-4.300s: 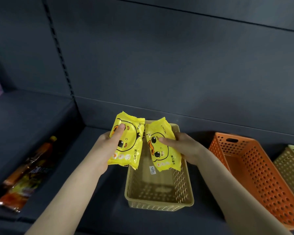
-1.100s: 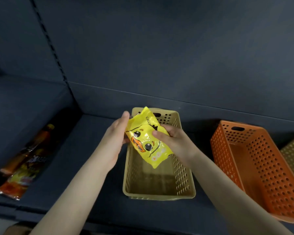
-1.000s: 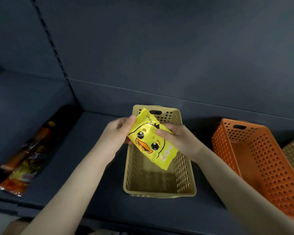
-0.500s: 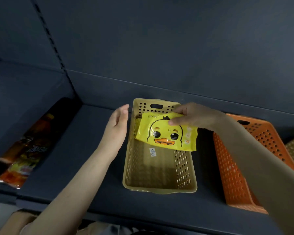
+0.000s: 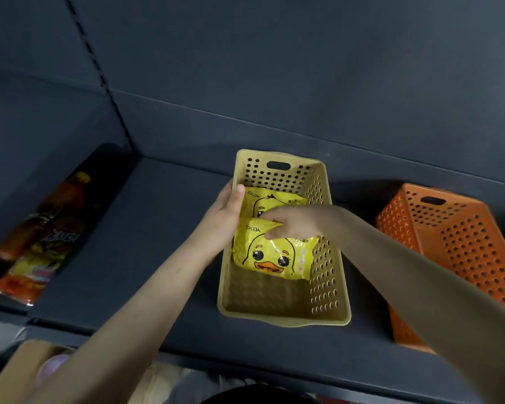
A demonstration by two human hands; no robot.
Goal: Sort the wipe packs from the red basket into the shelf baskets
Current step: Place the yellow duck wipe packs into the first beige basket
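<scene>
Found two duck-print wipe packs inside the tan basket [image 5: 283,319] at centre: rear pack [image 5: 271,204] toward 12 o'clock, front pack [image 5: 274,258] overlapping it toward 6. Pinched the front pack's top edge with the right hand [image 5: 298,223]. Laid the left hand [image 5: 222,220] at 9 o'clock, fingers [image 5: 236,196] straight against the rear pack. Saw no packs in the orange basket [image 5: 464,243] at 3 o'clock. Judged sorting barely begun; red basket out of view, remainder unknown.

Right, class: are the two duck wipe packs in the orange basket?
No: the near duck wipe pack and the far duck wipe pack lie in the tan basket, beside the orange basket.
</scene>
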